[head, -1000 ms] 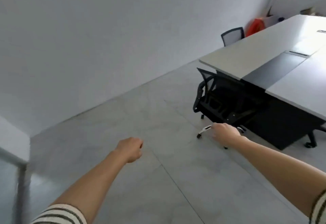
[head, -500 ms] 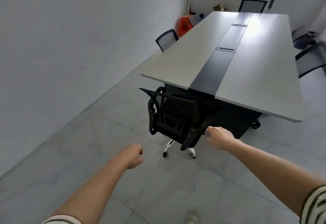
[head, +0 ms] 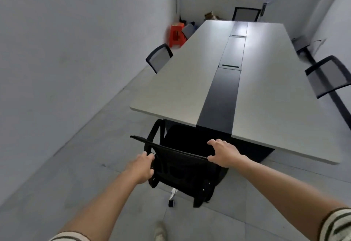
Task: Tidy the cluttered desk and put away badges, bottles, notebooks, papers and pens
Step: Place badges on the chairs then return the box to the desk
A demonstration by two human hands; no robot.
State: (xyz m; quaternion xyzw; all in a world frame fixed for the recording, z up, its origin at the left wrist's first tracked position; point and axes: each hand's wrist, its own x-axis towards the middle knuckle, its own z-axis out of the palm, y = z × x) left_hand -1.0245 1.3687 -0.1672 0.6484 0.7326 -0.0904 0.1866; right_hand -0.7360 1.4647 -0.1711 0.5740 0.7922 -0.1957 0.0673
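Head camera view, looking down a narrow room. At the left, a plain wall [head: 66, 50] is seen, with a strip of grey floor [head: 76, 174] running between it and a long table [head: 190, 81]; this lane is judged to offer the most room for moving. Far along the lane, a mesh side chair [head: 158, 57] is tucked against the table's left edge, and an orange stool [head: 176, 35] stands beyond it near the far corner.

In the near centre, the left hand [head: 142, 164] is wrapped around the left side of a black office chair [head: 180, 164], its fingers curled on the frame. The chair is parked at the table's near end, with its seat partly under the overhanging edge. The right hand [head: 222, 153] is clamped on the right end of the backrest's top rail, fingers over the top and thumb beneath. The two-handed hold is judged to be for steering the wheeled chair, probably to pull it clear or push it in square.

The table stretches away, pale with a dark centre strip. No badges, bottles, notebooks, papers or pens can be made out anywhere in view. At the right, a second mesh chair [head: 326, 77] juts beside the table's long edge, and the passage there is judged tighter.
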